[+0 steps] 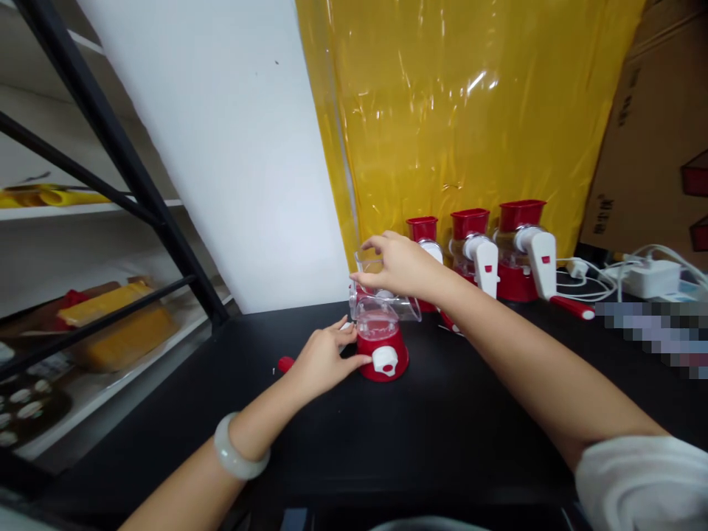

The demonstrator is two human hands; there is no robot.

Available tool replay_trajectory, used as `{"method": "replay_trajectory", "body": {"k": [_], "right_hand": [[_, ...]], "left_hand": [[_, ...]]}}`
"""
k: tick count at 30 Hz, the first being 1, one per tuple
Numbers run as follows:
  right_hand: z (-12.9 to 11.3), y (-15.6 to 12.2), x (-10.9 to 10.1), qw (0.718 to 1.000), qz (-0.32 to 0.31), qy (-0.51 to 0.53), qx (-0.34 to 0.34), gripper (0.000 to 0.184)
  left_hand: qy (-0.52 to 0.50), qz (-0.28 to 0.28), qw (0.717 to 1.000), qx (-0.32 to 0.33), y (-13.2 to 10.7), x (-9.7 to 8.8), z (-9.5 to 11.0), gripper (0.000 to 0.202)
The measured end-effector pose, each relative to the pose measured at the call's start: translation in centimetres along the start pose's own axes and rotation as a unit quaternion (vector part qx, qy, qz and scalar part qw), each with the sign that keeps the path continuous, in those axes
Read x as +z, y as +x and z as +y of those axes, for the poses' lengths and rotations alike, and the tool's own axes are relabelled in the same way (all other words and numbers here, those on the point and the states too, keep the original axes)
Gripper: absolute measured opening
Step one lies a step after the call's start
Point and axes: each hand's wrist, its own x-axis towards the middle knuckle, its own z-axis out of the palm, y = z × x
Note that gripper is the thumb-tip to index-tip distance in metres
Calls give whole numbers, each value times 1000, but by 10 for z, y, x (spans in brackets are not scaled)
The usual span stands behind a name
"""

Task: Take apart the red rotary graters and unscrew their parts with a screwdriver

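My right hand [406, 267] grips the upper part of a clear plastic grater housing [407, 308] from above, thumb and fingers closed on its chute. Beneath the housing is a red grater base [399, 363] with a clear collar, standing upright on the table; whether the two parts are locked together I cannot tell. My left hand [324, 359] holds the base from its left side. Its thumb presses by the white knob [383, 360] at the front, and its fingers reach another white part at the back. A red handle [285, 364] lies just beyond my left hand.
Three red-and-white rotary graters [520, 254] stand along the back, partly behind my right arm. White cables and an adapter [656, 279] lie at the right on the black table [420, 435]. A black-framed shelf [119, 155] rises on the left; a cardboard box [653, 140] stands at back right.
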Motion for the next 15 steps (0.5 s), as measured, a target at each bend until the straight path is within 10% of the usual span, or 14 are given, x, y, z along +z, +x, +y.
{"method": "replay_trajectory", "body": {"k": [15], "right_hand": [[0, 3, 3, 1000, 10, 15, -26, 53]], "left_hand": [[-121, -43, 991, -40, 9, -3, 1, 27]]}}
